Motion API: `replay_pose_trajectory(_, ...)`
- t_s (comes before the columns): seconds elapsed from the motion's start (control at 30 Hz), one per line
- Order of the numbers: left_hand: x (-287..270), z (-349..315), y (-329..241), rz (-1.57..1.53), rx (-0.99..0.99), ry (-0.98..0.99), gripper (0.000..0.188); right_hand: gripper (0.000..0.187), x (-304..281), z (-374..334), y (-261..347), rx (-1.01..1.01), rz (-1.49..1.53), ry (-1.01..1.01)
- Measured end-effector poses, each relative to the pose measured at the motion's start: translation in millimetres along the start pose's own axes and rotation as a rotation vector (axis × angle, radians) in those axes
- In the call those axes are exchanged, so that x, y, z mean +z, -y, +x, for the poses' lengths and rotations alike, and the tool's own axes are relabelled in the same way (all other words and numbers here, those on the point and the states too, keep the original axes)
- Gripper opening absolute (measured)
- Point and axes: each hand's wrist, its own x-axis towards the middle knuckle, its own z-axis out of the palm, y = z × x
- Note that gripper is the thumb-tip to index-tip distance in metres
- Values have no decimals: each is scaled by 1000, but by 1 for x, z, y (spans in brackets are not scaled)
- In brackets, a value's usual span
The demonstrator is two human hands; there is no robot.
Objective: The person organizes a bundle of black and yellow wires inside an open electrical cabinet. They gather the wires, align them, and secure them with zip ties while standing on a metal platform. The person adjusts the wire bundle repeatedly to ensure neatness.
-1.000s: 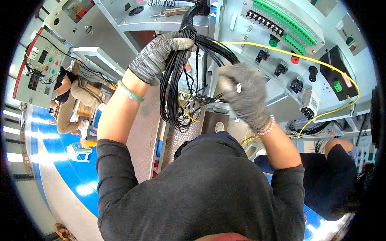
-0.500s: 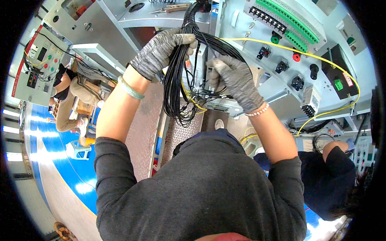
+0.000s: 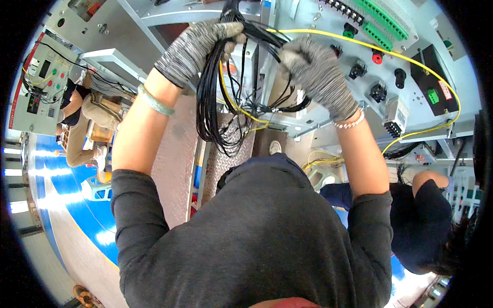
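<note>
Black wires (image 3: 215,97) hang looped before the grey panel (image 3: 411,61), gripped at top by the gloved left hand (image 3: 197,43). Further strands are pinched by the gloved right hand (image 3: 316,72). A yellow cable (image 3: 359,41) arcs rightward past green terminal blocks (image 3: 382,20).

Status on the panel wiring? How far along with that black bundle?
Done: a yellow wire already runs across the grey panel, past the green terminal blocks. In hand: the left hand grips the black wire bundle near its top; the right hand pinches strands beside it. Left: the bundle's loops hang loose and untied, so most black wires look unrouted.
</note>
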Motion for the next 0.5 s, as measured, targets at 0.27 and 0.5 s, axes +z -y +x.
replay_pose_trajectory(0.27,-12,16,16,-150,-6,92,26,24,6,-10,-3,34,76,122)
replay_pose_trajectory(0.5,6,-8,-3,-312,38,21,16,28,41,-57,-51,-50,83,376)
